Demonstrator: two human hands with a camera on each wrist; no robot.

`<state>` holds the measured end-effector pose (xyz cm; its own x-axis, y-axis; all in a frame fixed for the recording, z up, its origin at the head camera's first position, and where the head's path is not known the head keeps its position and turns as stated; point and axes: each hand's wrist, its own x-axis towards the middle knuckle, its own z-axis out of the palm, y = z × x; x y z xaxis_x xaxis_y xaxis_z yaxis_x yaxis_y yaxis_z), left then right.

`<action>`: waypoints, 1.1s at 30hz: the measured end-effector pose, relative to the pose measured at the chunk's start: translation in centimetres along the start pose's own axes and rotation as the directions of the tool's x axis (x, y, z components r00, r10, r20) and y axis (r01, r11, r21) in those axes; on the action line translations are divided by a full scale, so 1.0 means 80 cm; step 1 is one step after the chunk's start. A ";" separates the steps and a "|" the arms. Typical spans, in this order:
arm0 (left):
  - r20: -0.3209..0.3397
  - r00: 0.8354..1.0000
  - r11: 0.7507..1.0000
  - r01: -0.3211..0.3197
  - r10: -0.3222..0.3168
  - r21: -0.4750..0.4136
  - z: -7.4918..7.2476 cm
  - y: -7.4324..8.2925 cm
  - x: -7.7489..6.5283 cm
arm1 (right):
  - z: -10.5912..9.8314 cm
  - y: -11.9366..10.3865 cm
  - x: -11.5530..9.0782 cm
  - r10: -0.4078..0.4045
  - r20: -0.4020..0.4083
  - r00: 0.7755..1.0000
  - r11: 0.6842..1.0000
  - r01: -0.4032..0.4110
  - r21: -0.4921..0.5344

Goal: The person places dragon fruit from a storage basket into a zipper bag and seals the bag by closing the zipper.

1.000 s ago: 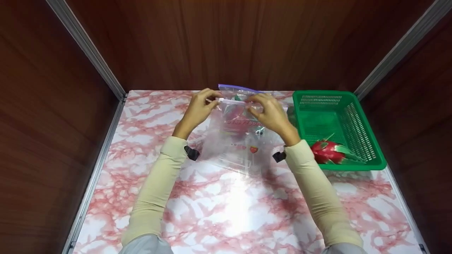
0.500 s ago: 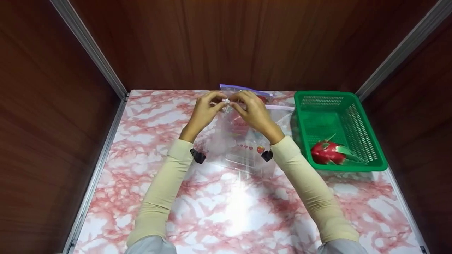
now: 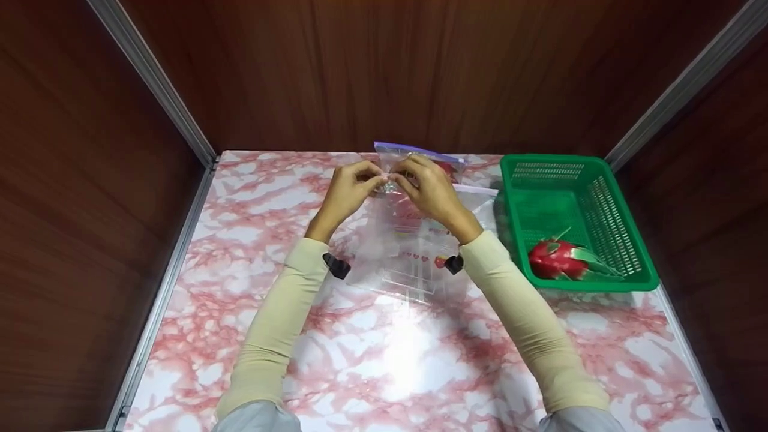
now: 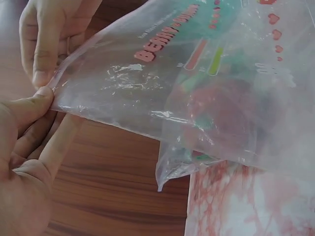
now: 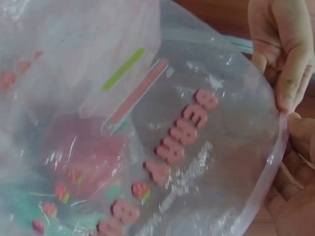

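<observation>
A clear zip bag (image 3: 384, 240) with pink lettering, hearts and strawberries hangs from both hands above the table. At its upper left corner my left hand (image 3: 348, 191) pinches the mouth edge between thumb and fingers. Right beside it, my right hand (image 3: 431, 191) pinches the same edge, the fingertips of both nearly meeting. The left wrist view shows the left thumb on the bag's corner (image 4: 59, 101). Behind this bag is another clear bag with a purple zip strip (image 3: 414, 149). A blurred red and green shape (image 5: 88, 152) shows through the printed film.
To the right stands a green plastic basket (image 3: 627, 222) with a red dragon fruit (image 3: 555, 259) in its near part. Brown wood-grain panels (image 3: 384, 72) enclose the pink-and-white marbled table (image 3: 240, 252) at the back and sides.
My right hand has moved left along the bag's mouth, from its middle to the corner beside my left hand. In the last half second, the mouth's right end has sunk slightly.
</observation>
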<state>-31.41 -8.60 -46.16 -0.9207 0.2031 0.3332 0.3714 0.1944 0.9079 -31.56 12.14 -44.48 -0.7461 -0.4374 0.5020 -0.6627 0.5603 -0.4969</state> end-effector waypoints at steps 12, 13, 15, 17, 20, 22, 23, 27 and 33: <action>-0.065 0.998 0.999 0.024 -0.027 -0.048 -0.022 -0.010 -0.003 | -0.008 0.017 -0.008 0.052 0.046 0.998 0.998 -0.054 0.032; -0.071 0.997 0.999 0.028 -0.031 -0.045 -0.023 -0.011 -0.003 | -0.009 0.019 -0.009 0.053 0.045 0.998 0.998 -0.055 0.031; -0.078 0.996 0.998 0.038 -0.043 -0.056 -0.025 -0.013 -0.004 | -0.011 0.022 -0.012 0.057 0.048 0.997 0.998 -0.058 0.024; -0.080 0.995 0.996 0.046 -0.052 -0.075 -0.027 -0.015 -0.004 | -0.013 0.026 -0.014 0.056 0.051 0.997 0.998 -0.057 0.014; -0.088 0.995 0.995 0.044 -0.051 -0.089 -0.030 -0.015 -0.006 | -0.017 0.031 -0.018 0.073 0.058 0.996 0.997 -0.073 -0.005; -0.092 0.994 0.995 0.041 -0.050 -0.094 -0.032 -0.016 -0.007 | -0.019 0.034 -0.020 0.089 0.063 0.994 0.996 -0.089 -0.011; -0.095 0.994 0.995 0.038 -0.047 -0.094 -0.033 -0.017 -0.008 | -0.021 0.036 -0.022 0.097 0.067 0.993 0.995 -0.096 -0.012; -0.099 0.994 0.993 0.032 -0.043 -0.116 -0.036 -0.021 -0.009 | -0.026 0.044 -0.027 0.112 0.078 0.991 0.994 -0.112 -0.005; -0.121 0.990 0.986 0.055 -0.075 -0.158 -0.040 -0.027 -0.013 | -0.038 0.059 -0.038 0.141 0.083 0.987 0.990 -0.141 -0.009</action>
<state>-31.64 -12.34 -47.66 -0.9536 0.0706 0.2928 0.2966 0.0511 0.9536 -32.25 18.22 -46.22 -0.8347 -0.4108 0.3668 -0.5507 0.6222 -0.5564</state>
